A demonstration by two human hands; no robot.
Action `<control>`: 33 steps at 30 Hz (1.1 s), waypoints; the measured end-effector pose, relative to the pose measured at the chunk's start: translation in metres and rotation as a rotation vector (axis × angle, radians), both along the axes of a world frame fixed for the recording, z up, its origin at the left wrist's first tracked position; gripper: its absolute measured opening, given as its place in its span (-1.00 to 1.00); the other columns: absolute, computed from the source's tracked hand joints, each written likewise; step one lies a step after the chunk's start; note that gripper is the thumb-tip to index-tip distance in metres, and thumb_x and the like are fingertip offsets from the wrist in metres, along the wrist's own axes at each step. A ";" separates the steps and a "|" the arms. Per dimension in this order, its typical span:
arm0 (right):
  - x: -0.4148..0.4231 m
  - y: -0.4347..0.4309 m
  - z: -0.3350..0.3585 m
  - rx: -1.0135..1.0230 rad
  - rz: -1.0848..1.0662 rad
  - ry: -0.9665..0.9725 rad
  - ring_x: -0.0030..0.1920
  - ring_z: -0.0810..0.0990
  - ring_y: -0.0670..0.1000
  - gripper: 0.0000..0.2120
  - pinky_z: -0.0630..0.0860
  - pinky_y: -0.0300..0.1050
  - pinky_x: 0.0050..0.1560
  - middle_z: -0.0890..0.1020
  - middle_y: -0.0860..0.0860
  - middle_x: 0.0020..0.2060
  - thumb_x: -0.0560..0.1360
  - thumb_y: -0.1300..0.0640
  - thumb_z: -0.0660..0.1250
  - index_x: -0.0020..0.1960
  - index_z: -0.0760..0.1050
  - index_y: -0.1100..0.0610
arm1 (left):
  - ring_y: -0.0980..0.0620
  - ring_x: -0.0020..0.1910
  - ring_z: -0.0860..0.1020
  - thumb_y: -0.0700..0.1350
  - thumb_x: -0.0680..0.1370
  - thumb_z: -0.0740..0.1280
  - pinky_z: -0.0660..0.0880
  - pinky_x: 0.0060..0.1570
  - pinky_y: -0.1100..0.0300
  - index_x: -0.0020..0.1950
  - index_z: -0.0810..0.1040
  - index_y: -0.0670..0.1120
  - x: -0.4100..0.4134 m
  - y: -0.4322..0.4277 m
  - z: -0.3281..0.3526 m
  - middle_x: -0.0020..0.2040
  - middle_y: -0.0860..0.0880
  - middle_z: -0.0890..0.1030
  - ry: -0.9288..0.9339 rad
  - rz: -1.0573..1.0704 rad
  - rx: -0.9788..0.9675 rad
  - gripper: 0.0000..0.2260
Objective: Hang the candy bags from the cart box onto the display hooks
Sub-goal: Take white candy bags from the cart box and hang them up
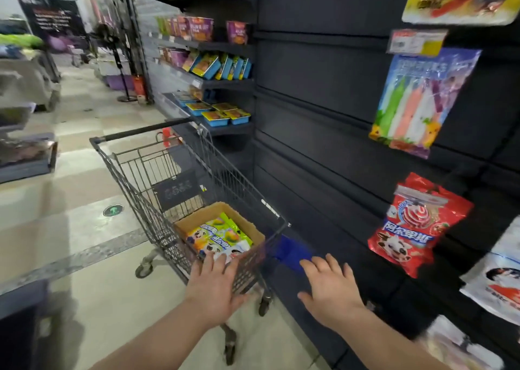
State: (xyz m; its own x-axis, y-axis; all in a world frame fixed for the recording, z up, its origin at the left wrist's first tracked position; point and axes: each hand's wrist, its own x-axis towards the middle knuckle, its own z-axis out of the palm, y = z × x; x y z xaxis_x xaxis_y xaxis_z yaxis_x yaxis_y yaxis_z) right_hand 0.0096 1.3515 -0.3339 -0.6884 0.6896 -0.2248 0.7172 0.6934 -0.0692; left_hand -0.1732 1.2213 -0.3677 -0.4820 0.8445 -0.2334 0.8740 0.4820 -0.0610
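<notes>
An open cardboard box stands in the near end of a wire shopping cart. Inside it lie several green, yellow and white candy bags. My left hand reaches out flat with spread fingers, its fingertips over the box's near edge. To the right of the cart, my right hand is held out with fingers spread and nothing in it. On the dark display wall at right hang a red candy bag and, above it, a blue bag of coloured sticks.
Shelves with boxed snacks run along the aisle behind the cart. A blue panel sits low by the wall base. More packets hang at the far right edge. A yellow price tag is above the blue bag. Tiled floor stretches left.
</notes>
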 end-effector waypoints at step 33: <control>-0.255 0.182 -0.118 -0.272 0.120 -0.157 0.51 0.11 0.14 -0.44 0.07 0.15 0.47 0.23 0.06 0.49 0.55 -0.06 0.19 0.50 0.14 0.00 | -0.13 0.56 0.00 0.25 0.56 0.11 0.04 0.48 -0.10 0.58 -0.03 0.00 -0.231 0.148 -0.082 0.58 -0.04 0.06 -0.172 0.098 -0.239 -0.32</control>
